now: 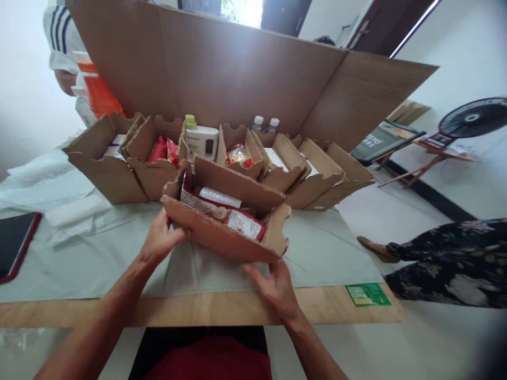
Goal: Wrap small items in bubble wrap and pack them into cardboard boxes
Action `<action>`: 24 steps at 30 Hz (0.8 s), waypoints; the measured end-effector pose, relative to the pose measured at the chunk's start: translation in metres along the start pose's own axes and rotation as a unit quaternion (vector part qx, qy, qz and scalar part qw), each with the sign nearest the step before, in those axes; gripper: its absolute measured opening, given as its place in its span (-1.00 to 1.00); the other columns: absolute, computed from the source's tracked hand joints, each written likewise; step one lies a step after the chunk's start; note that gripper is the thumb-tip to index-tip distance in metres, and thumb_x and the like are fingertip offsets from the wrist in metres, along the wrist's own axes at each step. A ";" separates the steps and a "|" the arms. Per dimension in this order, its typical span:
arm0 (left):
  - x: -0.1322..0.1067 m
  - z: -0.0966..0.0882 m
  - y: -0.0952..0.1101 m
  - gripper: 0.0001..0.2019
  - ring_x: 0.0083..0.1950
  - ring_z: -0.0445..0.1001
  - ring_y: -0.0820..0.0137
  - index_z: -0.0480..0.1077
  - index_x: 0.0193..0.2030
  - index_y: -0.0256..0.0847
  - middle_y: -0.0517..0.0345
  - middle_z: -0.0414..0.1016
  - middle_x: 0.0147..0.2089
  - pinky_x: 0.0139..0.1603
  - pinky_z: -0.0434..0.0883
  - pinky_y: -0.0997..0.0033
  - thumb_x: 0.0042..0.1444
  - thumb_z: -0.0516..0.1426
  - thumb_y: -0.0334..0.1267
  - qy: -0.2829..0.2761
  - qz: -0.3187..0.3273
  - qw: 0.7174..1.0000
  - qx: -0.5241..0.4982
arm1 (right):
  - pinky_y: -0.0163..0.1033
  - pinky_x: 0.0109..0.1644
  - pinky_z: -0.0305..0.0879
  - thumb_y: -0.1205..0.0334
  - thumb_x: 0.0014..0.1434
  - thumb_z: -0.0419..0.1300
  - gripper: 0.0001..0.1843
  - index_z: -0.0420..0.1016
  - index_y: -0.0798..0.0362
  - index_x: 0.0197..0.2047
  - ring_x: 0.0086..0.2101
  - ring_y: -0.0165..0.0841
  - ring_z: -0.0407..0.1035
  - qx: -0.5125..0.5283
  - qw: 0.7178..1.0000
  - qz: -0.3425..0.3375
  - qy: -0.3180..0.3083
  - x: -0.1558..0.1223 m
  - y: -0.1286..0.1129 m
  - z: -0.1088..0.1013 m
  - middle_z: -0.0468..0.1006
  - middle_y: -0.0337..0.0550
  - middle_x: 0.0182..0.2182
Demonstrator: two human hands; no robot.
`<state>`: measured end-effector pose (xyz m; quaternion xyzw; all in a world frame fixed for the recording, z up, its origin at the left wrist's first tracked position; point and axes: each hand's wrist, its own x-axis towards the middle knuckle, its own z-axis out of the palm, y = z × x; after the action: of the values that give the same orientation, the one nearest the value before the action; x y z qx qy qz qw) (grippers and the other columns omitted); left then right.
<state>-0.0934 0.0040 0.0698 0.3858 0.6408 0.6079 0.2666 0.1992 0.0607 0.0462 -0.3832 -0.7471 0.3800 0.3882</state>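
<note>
Both my hands hold an open cardboard box (pixel 222 237) lifted slightly above the table, tilted down to the right. My left hand (pixel 160 240) grips its left end, fingers curled over the edge. My right hand (pixel 275 285) holds the front right bottom corner from below. Inside the box lie a red-edged packet (pixel 233 219) and a clear wrapped item (pixel 219 197). Behind it stands a row of several similar open cardboard boxes (pixel 154 158) holding red packets, a white lotion bottle (pixel 200 140) with a green cap and other goods.
A tall cardboard sheet (pixel 237 74) stands behind the row. A tablet (pixel 13 243) lies at the left on the pale table cover (pixel 79 258). One person stands at back left holding an orange-white bottle (pixel 95 89); another person's leg (pixel 447 258) is at right, near a fan (pixel 471 117).
</note>
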 end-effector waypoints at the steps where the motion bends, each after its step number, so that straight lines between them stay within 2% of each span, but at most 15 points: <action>1: 0.003 -0.004 -0.004 -0.49 0.00 0.57 0.08 0.44 -0.04 -0.21 0.02 0.60 -0.08 0.10 0.51 0.05 -0.21 0.28 -0.14 0.003 0.008 1.000 -0.018 | 0.07 0.17 0.49 -0.05 0.22 0.35 -0.42 0.48 -0.06 0.26 0.11 -0.04 0.50 -0.003 1.000 -0.010 -0.022 -0.008 0.005 -0.002 0.56 0.08 0.19; 4: -0.008 -0.018 -0.017 -0.42 0.25 0.50 0.05 0.40 0.18 -0.18 -0.07 0.54 0.20 0.32 0.42 -0.03 -0.02 0.27 -0.10 0.065 0.015 0.998 -0.017 | 0.03 0.17 0.49 0.00 0.28 0.30 -0.52 0.51 -0.13 0.24 0.15 -0.07 0.47 -0.023 0.999 -0.011 -0.030 -0.012 0.017 -0.007 0.53 0.02 0.23; 7: -0.045 -0.014 -0.031 -0.33 0.40 0.37 0.01 0.26 0.38 -0.07 -0.13 0.34 0.41 0.36 0.38 -0.11 0.13 0.27 -0.06 0.116 0.003 0.993 0.035 | 0.02 0.13 0.52 -0.07 0.21 0.36 -0.31 0.39 -0.12 0.35 0.19 -0.05 0.44 0.015 1.000 0.022 -0.007 0.017 0.027 -0.008 0.50 0.02 0.26; 9: -0.071 0.000 -0.040 -0.26 0.46 0.29 -0.01 0.12 0.48 0.03 -0.13 0.19 0.51 0.36 0.39 -0.17 0.20 0.25 -0.05 0.083 0.008 0.995 0.046 | 0.00 0.05 0.56 -0.16 0.15 0.40 -0.28 0.45 -0.09 0.30 0.13 -0.03 0.50 0.074 0.994 0.034 -0.065 0.040 0.030 -0.004 0.58 0.01 0.18; 11: -0.086 0.017 -0.045 -0.19 0.54 0.16 -0.05 -0.03 0.55 0.12 -0.10 0.03 0.58 0.40 0.33 -0.23 0.24 0.23 -0.05 0.033 0.036 0.997 0.060 | -0.02 -0.03 0.59 -0.22 0.13 0.39 -0.36 0.55 -0.07 0.17 -0.02 -0.05 0.58 0.129 0.983 0.039 -0.128 0.057 0.031 0.003 0.67 -0.03 0.03; 12: -0.089 0.025 -0.047 -0.16 0.57 0.08 -0.07 -0.09 0.57 0.16 -0.08 -0.03 0.61 0.43 0.29 -0.27 0.25 0.23 -0.04 0.014 0.057 0.996 0.071 | -0.04 -0.06 0.60 -0.23 0.12 0.40 -0.40 0.58 -0.06 0.11 -0.09 -0.08 0.60 0.147 0.978 0.041 -0.142 0.060 0.032 0.007 0.69 -0.05 -0.03; 14: -0.084 0.036 -0.050 -0.10 0.62 -0.06 -0.12 -0.18 0.59 0.19 -0.07 -0.14 0.64 0.45 0.22 -0.35 0.25 0.24 -0.01 -0.014 0.100 0.990 0.096 | -0.07 -0.11 0.60 -0.23 0.10 0.42 -0.44 0.59 -0.05 0.03 -0.19 -0.13 0.61 0.167 0.976 0.046 -0.130 0.060 0.033 0.014 0.70 -0.07 -0.10; 19: -0.061 0.046 -0.057 0.12 0.62 -0.10 -0.22 -0.26 0.61 0.10 -0.19 -0.20 0.65 0.49 0.08 -0.45 0.09 0.33 0.14 -0.065 0.167 0.978 0.107 | -0.15 -0.12 0.58 -0.21 0.15 0.40 -0.53 0.53 -0.05 -0.04 -0.20 -0.21 0.60 0.149 0.984 0.060 -0.073 0.039 0.037 0.022 0.69 -0.10 -0.12; 24: -0.062 0.044 -0.060 0.14 0.63 -0.09 -0.15 -0.26 0.61 0.09 -0.14 -0.20 0.65 0.54 0.08 -0.33 0.03 0.36 -0.13 -0.063 0.148 0.983 0.090 | -0.17 -0.21 0.55 -0.18 0.19 0.36 -0.58 0.50 -0.04 -0.10 -0.29 -0.24 0.58 0.059 0.995 0.041 -0.063 0.034 0.034 0.026 0.68 -0.11 -0.21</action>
<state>-0.0334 -0.0190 -0.0025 0.5363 0.6108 0.5547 0.1779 0.1726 0.0971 0.0155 -0.3652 -0.7303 0.4619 0.3465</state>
